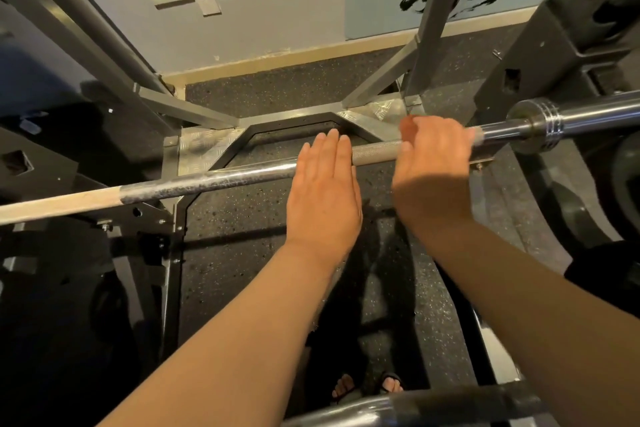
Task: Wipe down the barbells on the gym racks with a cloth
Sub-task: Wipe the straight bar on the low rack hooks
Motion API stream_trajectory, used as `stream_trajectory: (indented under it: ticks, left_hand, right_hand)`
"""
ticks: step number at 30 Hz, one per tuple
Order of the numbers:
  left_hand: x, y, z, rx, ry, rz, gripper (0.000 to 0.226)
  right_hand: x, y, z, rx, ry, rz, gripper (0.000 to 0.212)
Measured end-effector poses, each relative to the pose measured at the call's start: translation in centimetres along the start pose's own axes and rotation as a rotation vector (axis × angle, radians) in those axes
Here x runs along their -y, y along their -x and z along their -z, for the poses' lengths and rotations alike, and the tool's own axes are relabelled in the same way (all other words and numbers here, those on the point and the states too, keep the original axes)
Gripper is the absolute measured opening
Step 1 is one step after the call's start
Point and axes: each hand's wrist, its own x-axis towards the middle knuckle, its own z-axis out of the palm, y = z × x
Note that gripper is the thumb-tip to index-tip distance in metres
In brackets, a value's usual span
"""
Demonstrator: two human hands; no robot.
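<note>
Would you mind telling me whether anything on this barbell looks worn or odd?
Yes: left of the left hand, the barbell turns blotchy and scuffed, then pale tan toward the frame edge, unlike the clean knurled steel to the hand's right.

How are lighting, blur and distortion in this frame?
Head view: dim and warm, left side nearly black; a shadow crosses the right hand, whose far edge looks motion-smeared; the barbell is sharp at its knurling; wide-angle lens bows the rack uprights.
</note>
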Motion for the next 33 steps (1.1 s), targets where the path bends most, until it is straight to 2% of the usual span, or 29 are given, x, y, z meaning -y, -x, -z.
stream_trajectory:
  ticks: [3,6,9,11,13,16,18,20,24,27,30,33]
  left_hand:
    - [0.0,0.2,0.0,0.004,-0.01,0.043,0.05]
    - [0.5,0.5,0.3,-0.017,-0.037,0.046,0.052]
    - [0.7,0.5,0.6,-0.016,-0.041,0.023,0.053]
    - [0.6,0.3,0.6,-0.027,-0.033,0.03,0.052]
    - [0.5,0.2,0.5,-0.043,-0.017,0.044,0.049]
    - [1.1,0.4,0.5,-0.035,0.008,0.039,0.048]
    - [1.5,0.4,0.6,-0.031,-0.015,0.0,0.049]
    - [1.7,0.4,0.8,-0.034,-0.023,-0.022,0.049]
    - [1.5,0.7,0.8,-0.074,0.006,0.051,0.049]
    - [1.4,1.0,0.7,-0.085,0.021,0.09,0.049]
    - [1.5,1.0,0.7,-0.087,0.025,0.092,0.048]
    - [1.5,0.9,0.7,-0.099,0.034,0.089,0.047]
  right_hand:
    - [2.9,0.8,-0.1,0.107,-0.167,0.2,0.039]
    - [0.9,-0.2,0.5,0.182,-0.231,0.343,0.039]
    - [-1.4,-0.6,0.6,0.166,-0.163,0.237,0.041]
    - [0.2,0.0,0.4,0.064,-0.196,0.102,0.038]
    - [3.1,0.7,-0.1,0.017,-0.261,0.06,0.031]
    - [4.5,0.8,-0.2,0.083,-0.34,0.266,0.037]
    - [2.8,-0.3,0.2,0.127,-0.274,0.394,0.04]
    - [0.6,-1.2,0.6,0.173,-0.172,0.415,0.044]
    - [0.6,-2.1,-0.1,0.14,0.0,0.171,0.061]
    - [3.7,-2.6,-0.4,0.084,-0.09,0.031,0.046]
    - [4.1,-0.3,-0.7,0.028,-0.237,0.137,0.033]
    - [2.7,1.7,-0.6,0.09,-0.3,0.296,0.044]
